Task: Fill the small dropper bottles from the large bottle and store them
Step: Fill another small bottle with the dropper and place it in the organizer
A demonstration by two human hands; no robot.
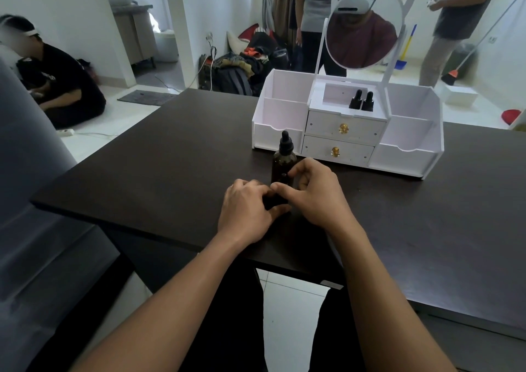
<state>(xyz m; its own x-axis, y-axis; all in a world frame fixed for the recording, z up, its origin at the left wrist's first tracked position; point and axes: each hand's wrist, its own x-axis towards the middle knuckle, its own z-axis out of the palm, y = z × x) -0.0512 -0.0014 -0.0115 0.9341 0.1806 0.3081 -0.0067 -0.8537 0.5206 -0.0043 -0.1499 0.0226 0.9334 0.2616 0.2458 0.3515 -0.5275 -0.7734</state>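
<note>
Seen from the head camera, a person seated at a dark, matte wood-grain table works with both bare forearms stretched forward. The left hand curls its fingers round a small bottle, a dark object almost wholly hidden between the two hands just above the tabletop. The right hand meets it from the other side, fingers bent and thumb and forefinger closed on the small bottle's black top; how firmly it holds cannot be told.

Directly behind the hands, touching the table, one large bottle stands upright: round, brown tinted glass, capped with a black rubber dropper bulb.

Farther back sits one white organiser of smooth painted board, with open side bins and two drawers stacked at its centre, each with a single gold-coloured knob. In the recessed top tray above the drawers stand two dropper bottles, black-capped, upright and side by side. A round mirror in a white frame with two cat ears rises from the organiser, reflecting a white headset and a maroon shirt.

Beyond the table, one person sits on the pale tiled floor at left, and two stand behind the mirror beside a heap of bags.
</note>
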